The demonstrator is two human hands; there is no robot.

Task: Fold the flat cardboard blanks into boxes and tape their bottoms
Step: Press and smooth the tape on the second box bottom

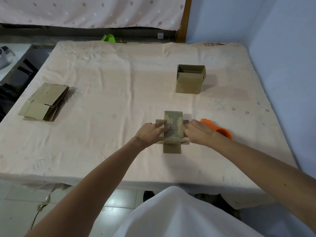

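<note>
Corrugated cardboard, brown, single item: box in work (174, 128), standing on the cloth-covered table (119, 86) near its front edge, right of centre, bottom flaps uppermost and splayed in a cross.

Handling, as judged: light, stiff across the panels, weak along the creases. The facing paper of the far flap is torn down to the fluting, so it likely tears further if dragged. It probably slides on the cloth unless held down. Best taken at the flap edges close to the creases, pressing flat.

Left hand (150, 132): palm down, fingers spread and fairly straight, resting on the left flap. Right hand (196, 132): palm down, fingers laid against the right flap. Neither hand clasps anything, and both forearms reach in from the front.

Also listed: orange tape dispenser (223, 130) just behind the right hand; finished box (189, 82) farther back; stack of flat blanks (44, 102) well to the left.
</note>
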